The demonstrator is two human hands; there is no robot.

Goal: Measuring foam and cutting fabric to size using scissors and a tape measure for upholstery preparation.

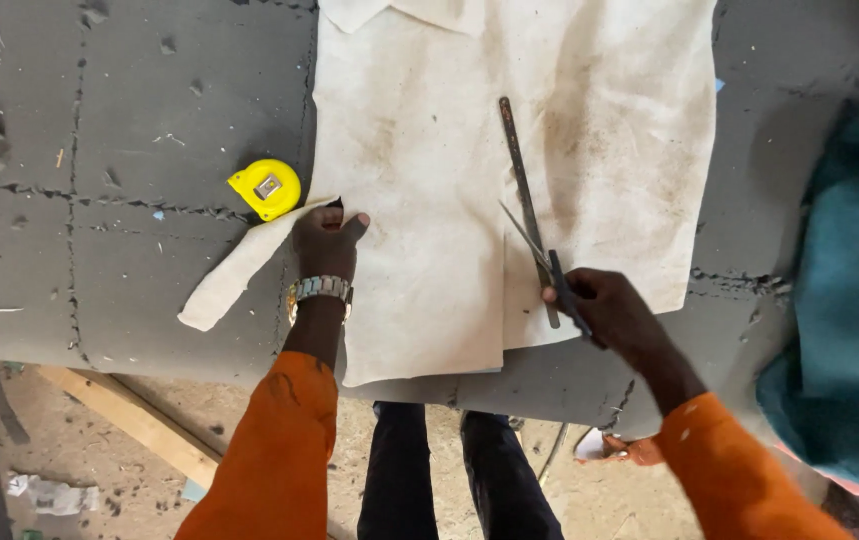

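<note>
A large cream, stained sheet (429,150) of stiff material lies on a dark grey padded table (129,130). My left hand (327,240), with a metal watch at the wrist, presses the sheet's left edge where a cut strip (239,275) folds away. My right hand (614,310) grips scissors (539,255) whose blades are parted in a slit running up from the sheet's near edge. A long thin metal ruler (521,190) lies on the sheet beside the blades.
A yellow tape measure (266,187) sits on the table just left of the sheet. Teal fabric (849,300) is piled at the right edge. Below the table's near edge are a dusty floor, a wooden plank (129,415) and my legs.
</note>
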